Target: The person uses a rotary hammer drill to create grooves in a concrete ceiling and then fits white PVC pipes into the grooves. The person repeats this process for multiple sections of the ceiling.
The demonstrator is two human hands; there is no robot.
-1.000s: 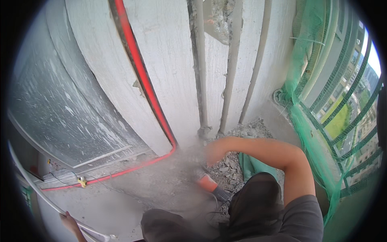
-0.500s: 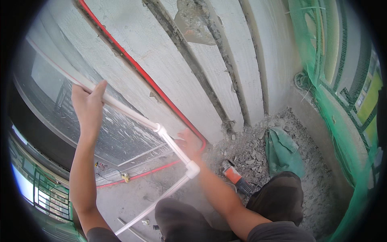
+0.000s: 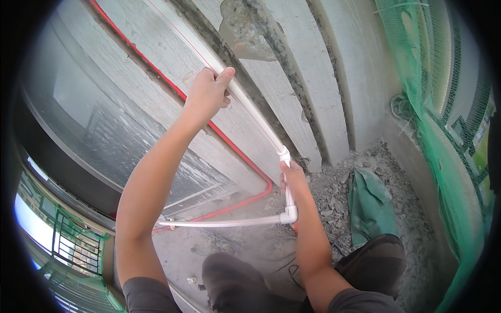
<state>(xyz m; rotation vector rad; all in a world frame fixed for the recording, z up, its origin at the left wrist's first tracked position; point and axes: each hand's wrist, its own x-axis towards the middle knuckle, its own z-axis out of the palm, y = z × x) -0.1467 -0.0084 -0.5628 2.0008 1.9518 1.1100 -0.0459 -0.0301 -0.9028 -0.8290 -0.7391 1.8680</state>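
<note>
A white plastic pipe assembly [image 3: 258, 119] spans the view: a long length slants up the wall, a short piece joins it at one elbow, and a second elbow [image 3: 288, 214] leads to another length [image 3: 224, 224] running left. High on the long length, my left hand [image 3: 206, 94] is closed around the pipe. My right hand [image 3: 296, 182] grips the short piece just below the upper elbow. Behind the long pipe, the wall [image 3: 237, 135] has several cut grooves. A red pipe [image 3: 224, 136] lies in the leftmost groove and bends along the floor.
Rubble [image 3: 326, 198] lies at the wall's foot, with a green cloth bag [image 3: 371, 206] on it. Green netting [image 3: 433, 146] hangs over the low ledge at right. A glass panel [image 3: 99, 115] stands at left. A dark cable [image 3: 295, 274] curls on the floor near my knees.
The white pipe assembly has swung right, from in front of the glass to the grooved wall. My left hand moved right and up with it; my right hand has closed on the short piece.
</note>
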